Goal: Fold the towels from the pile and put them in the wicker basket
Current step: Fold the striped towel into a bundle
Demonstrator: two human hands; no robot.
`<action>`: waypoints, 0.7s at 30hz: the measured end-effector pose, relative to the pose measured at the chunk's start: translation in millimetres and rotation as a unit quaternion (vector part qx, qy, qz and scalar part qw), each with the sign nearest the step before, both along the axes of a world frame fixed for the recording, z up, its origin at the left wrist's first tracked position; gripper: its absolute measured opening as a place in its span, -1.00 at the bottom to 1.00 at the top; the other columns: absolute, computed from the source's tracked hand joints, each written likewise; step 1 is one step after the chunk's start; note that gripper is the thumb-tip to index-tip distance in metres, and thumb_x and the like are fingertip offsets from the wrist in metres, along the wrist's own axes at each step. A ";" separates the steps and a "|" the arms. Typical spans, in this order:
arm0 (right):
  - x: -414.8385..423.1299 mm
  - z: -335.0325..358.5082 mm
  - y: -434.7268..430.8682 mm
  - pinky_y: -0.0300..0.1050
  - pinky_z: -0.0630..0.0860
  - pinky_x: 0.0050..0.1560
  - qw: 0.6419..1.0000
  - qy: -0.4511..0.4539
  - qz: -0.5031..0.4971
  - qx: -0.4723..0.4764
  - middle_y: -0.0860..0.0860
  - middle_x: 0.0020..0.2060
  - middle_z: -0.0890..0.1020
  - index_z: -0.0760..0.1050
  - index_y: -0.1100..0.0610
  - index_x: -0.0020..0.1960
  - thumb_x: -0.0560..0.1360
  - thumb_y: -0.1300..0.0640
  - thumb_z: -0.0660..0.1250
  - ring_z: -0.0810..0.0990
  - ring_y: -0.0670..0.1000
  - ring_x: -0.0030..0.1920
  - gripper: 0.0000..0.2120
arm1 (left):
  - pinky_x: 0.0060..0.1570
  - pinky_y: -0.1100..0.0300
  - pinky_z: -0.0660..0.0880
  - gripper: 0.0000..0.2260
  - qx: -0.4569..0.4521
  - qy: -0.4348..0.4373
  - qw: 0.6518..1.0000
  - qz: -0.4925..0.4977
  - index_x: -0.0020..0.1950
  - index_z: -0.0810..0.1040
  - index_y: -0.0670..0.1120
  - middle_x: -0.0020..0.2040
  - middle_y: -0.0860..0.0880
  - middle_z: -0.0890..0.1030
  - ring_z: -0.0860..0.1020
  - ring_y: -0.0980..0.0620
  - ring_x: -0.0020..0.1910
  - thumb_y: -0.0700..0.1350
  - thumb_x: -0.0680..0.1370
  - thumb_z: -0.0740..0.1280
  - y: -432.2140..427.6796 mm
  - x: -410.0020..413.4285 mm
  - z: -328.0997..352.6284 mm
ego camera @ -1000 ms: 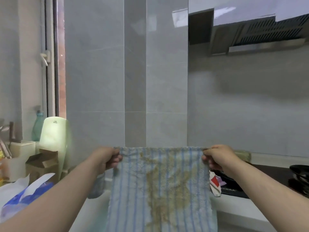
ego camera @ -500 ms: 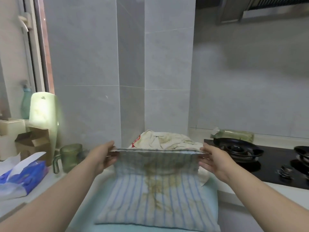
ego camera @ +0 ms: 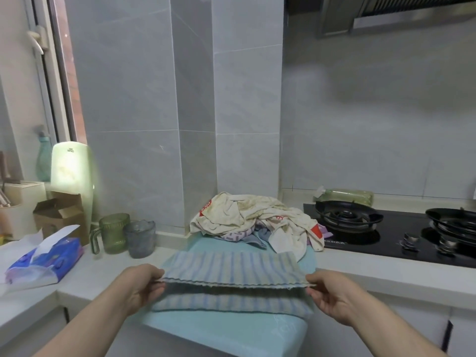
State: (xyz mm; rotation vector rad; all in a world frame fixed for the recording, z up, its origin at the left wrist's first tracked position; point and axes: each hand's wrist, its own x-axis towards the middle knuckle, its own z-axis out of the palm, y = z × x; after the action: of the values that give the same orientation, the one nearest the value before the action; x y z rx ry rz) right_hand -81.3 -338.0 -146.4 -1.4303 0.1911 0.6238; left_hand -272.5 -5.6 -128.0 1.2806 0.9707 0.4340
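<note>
A blue-striped towel (ego camera: pixel 231 266) lies doubled over on a light blue cloth (ego camera: pixel 226 328) at the counter's front edge. My left hand (ego camera: pixel 140 284) pinches the left corner of the towel's upper layer. My right hand (ego camera: pixel 332 292) pinches the right corner, and the upper layer hangs slightly above the lower one. Behind it a pile of crumpled towels (ego camera: pixel 252 217), cream with red and purple bits, sits against the tiled column. No wicker basket is in view.
A green mug (ego camera: pixel 110 233) and a grey glass (ego camera: pixel 140 238) stand left of the pile. A blue tissue pack (ego camera: pixel 43 261) lies at the far left, by a cardboard box (ego camera: pixel 61 215). A black gas hob (ego camera: pixel 391 230) fills the right of the counter.
The towel, held up spread in front of me a second ago, has come down onto the light blue cloth and its top edge has been brought forward over the lower half. My view tilted down.
</note>
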 end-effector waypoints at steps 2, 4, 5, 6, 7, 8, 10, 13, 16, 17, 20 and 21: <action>-5.4 -6.3 -2.6 -0.28 0.42 -0.70 1.000 0.007 0.007 -0.016 0.15 -0.50 0.59 0.51 0.32 -0.09 0.52 0.30 0.32 0.55 -0.02 -0.63 -0.93 | -0.71 0.25 0.44 -0.89 0.009 0.023 1.000 0.002 -0.17 0.43 -0.29 -0.43 -0.13 0.42 0.39 0.05 -0.73 -0.34 0.56 0.26 -3.5 -4.8 -3.3; -9.3 -11.4 -5.2 -0.28 0.41 -0.70 0.999 0.009 0.006 -0.032 0.15 -0.51 0.59 0.51 0.32 -0.09 0.51 0.30 0.32 0.55 -0.01 -0.62 -0.94 | -0.70 0.25 0.45 -0.95 0.029 0.045 0.999 0.001 -0.11 0.46 -0.32 -0.41 -0.15 0.43 0.41 0.01 -0.68 -0.37 0.55 0.27 -6.1 -9.3 -5.9; -11.2 -13.7 -7.1 -0.27 0.41 -0.70 0.999 0.008 0.004 -0.039 0.15 -0.50 0.59 0.51 0.32 -0.09 0.51 0.31 0.31 0.56 -0.01 -0.62 -0.94 | -0.69 0.25 0.45 -0.98 0.038 0.056 0.998 -0.002 -0.05 0.47 -0.34 -0.38 -0.16 0.45 0.43 -0.02 -0.63 -0.37 0.54 0.27 -7.3 -11.8 -6.9; -12.3 -16.0 -9.2 -0.28 0.41 -0.69 0.999 0.007 0.004 -0.046 0.15 -0.50 0.60 0.51 0.32 -0.08 0.50 0.31 0.31 0.56 0.00 -0.62 -0.95 | -0.68 0.24 0.46 -0.93 0.043 0.068 0.997 -0.004 0.00 0.48 -0.36 -0.37 -0.18 0.47 0.44 -0.05 -0.59 -0.38 0.54 0.28 -7.2 -14.0 -8.6; -13.6 -18.1 -10.9 -0.28 0.41 -0.69 0.999 0.006 0.006 -0.050 0.15 -0.50 0.60 0.52 0.32 -0.07 0.50 0.32 0.31 0.56 0.00 -0.62 -0.94 | -0.67 0.23 0.47 -0.90 0.047 0.076 0.996 -0.009 0.04 0.49 -0.37 -0.35 -0.19 0.48 0.45 -0.07 -0.55 -0.38 0.54 0.27 -6.6 -15.7 -10.5; -14.8 -20.3 -12.7 -0.28 0.41 -0.68 0.998 0.007 0.010 -0.055 0.16 -0.49 0.61 0.52 0.32 -0.06 0.49 0.31 0.31 0.57 0.00 -0.61 -0.93 | -0.67 0.23 0.47 -0.88 0.050 0.080 0.995 -0.012 0.06 0.49 -0.37 -0.33 -0.21 0.50 0.46 -0.08 -0.52 -0.38 0.54 0.27 -6.1 -17.1 -11.9; -17.2 -23.1 -14.8 -0.28 0.41 -0.68 0.998 0.012 0.016 -0.062 0.16 -0.48 0.61 0.53 0.32 -0.04 0.49 0.31 0.30 0.57 0.00 -0.61 -0.91 | -0.66 0.23 0.46 -0.87 0.057 0.092 0.994 -0.014 0.08 0.48 -0.37 -0.30 -0.24 0.52 0.48 -0.09 -0.54 -0.38 0.54 0.27 -5.8 -19.7 -13.0; -20.1 -26.7 -17.5 -0.28 0.41 -0.68 0.997 0.020 0.025 -0.069 0.16 -0.46 0.61 0.55 0.33 -0.01 0.48 0.31 0.30 0.57 0.00 -0.61 -0.87 | -0.66 0.24 0.46 -0.93 0.063 0.096 0.993 -0.018 0.01 0.44 -0.35 -0.30 -0.26 0.53 0.48 -0.07 -0.65 -0.39 0.54 0.24 -7.2 -21.5 -14.8; -23.9 -32.3 -17.9 -0.29 0.42 -0.65 0.995 0.014 0.036 -0.088 0.15 -0.47 0.61 0.55 0.33 0.00 0.48 0.31 0.30 0.57 0.00 -0.58 -0.87 | -0.60 0.24 0.48 -0.95 0.091 0.115 0.989 -0.033 -0.03 0.46 -0.37 -0.33 -0.27 0.55 0.49 -0.07 -0.61 -0.40 0.53 0.25 -7.2 -22.0 -17.5; -25.9 -33.6 -17.6 -0.29 0.43 -0.63 0.995 0.009 0.043 -0.093 0.15 -0.46 0.61 0.55 0.31 -0.02 0.47 0.31 0.30 0.57 0.01 -0.55 -0.88 | -0.56 0.23 0.49 -0.97 0.100 0.122 0.987 -0.035 -0.06 0.46 -0.35 -0.36 -0.26 0.55 0.49 -0.07 -0.59 -0.40 0.52 0.27 -6.9 -22.1 -17.3; -29.0 -32.1 -16.2 -0.23 0.52 -0.44 0.994 -0.021 0.052 -0.096 0.11 -0.34 0.57 0.53 0.23 -0.08 0.44 0.31 0.31 0.53 0.04 -0.36 -0.92 | -0.41 0.20 0.49 -0.93 0.146 0.159 0.975 -0.051 -0.17 0.45 -0.28 -0.38 -0.21 0.47 0.47 -0.11 -0.46 -0.39 0.46 0.31 -5.1 -19.4 -13.4; -28.4 -30.1 -14.8 -0.18 0.56 -0.33 0.994 -0.029 0.056 -0.094 0.10 -0.30 0.55 0.52 0.20 -0.09 0.42 0.28 0.31 0.52 0.06 -0.32 -0.92 | -0.38 0.18 0.48 -0.94 0.163 0.169 0.970 -0.058 -0.17 0.46 -0.28 -0.34 -0.22 0.46 0.46 -0.13 -0.41 -0.38 0.45 0.33 -4.6 -17.5 -10.9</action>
State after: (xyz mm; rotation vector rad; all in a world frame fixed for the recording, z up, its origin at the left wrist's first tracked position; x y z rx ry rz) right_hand -109.7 -352.9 -176.4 -1.6480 0.1270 0.6695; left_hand -290.0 -10.1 -138.8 1.7412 1.1322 0.2952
